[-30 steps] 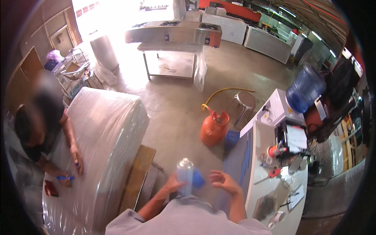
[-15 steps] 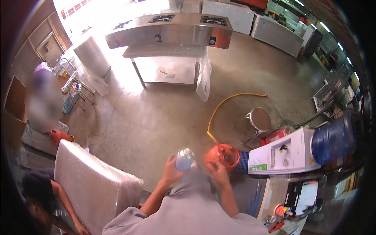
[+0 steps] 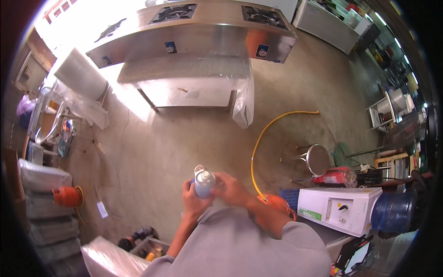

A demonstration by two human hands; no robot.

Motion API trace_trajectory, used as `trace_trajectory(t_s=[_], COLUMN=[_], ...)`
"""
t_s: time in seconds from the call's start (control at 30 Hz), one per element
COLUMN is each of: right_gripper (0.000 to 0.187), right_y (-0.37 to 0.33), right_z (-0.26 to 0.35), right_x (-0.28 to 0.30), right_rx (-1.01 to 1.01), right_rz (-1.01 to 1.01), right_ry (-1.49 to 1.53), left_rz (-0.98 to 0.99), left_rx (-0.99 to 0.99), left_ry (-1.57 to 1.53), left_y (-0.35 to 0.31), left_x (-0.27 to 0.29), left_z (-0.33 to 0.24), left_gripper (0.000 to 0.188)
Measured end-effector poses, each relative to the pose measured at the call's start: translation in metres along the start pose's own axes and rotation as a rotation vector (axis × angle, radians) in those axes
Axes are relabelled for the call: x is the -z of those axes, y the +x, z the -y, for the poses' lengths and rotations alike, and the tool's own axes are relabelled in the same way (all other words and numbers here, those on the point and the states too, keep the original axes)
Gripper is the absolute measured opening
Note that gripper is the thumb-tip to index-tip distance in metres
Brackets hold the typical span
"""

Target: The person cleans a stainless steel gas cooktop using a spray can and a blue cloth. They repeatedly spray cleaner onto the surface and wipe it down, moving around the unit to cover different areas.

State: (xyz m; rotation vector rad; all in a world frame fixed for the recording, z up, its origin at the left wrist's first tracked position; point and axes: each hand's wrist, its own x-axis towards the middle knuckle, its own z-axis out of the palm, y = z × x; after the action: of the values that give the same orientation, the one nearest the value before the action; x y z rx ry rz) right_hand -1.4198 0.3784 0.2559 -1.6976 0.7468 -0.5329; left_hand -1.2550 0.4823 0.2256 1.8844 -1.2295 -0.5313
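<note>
In front of my body, my left hand (image 3: 196,201) is wrapped round a light blue spray can (image 3: 203,189) with a pale nozzle on top. My right hand (image 3: 229,189) is at the can's right side, its fingers curled against it; their tips are partly hidden. A small white ring-like thing (image 3: 199,168) shows just behind the can's top. Below my right forearm stands an orange gas cylinder (image 3: 277,203), partly covered by the arm. A yellow hose (image 3: 253,159) runs from its top and curves away over the floor.
Ahead stands a steel stove (image 3: 212,39) with several burners. A round stool (image 3: 318,160) and a white water dispenser (image 3: 339,210) with a blue bottle (image 3: 392,212) are on the right. Another orange cylinder (image 3: 67,196) lies left, and a plastic-wrapped block (image 3: 110,258) sits near my left.
My right hand has moved left from beside the orange cylinder to the spray can. The view has shifted closer to the stove, and the people at the left are out of view.
</note>
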Motion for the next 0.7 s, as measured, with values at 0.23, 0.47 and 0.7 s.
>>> trace_trajectory(t_s=[0.23, 0.47, 0.7], right_gripper=[0.09, 0.098, 0.086], right_y=[0.17, 0.314, 0.453], right_z=[-0.002, -0.031, -0.087], right_x=[-0.034, -0.013, 0.08], right_rx=[-0.05, -0.119, 0.022], right_rz=[-0.375, -0.518, -0.64], right_ry=[0.072, 0.325, 0.742], left_rz=[0.028, 0.191, 0.295], left_rx=[-0.166, -0.202, -0.041], left_ry=[0.212, 0.256, 0.226], left_y=[0.183, 0.334, 0.479], left_x=[0.026, 0.03, 0.033], left_z=[0.037, 0.048, 0.086], left_gripper=[0.059, 0.068, 0.065])
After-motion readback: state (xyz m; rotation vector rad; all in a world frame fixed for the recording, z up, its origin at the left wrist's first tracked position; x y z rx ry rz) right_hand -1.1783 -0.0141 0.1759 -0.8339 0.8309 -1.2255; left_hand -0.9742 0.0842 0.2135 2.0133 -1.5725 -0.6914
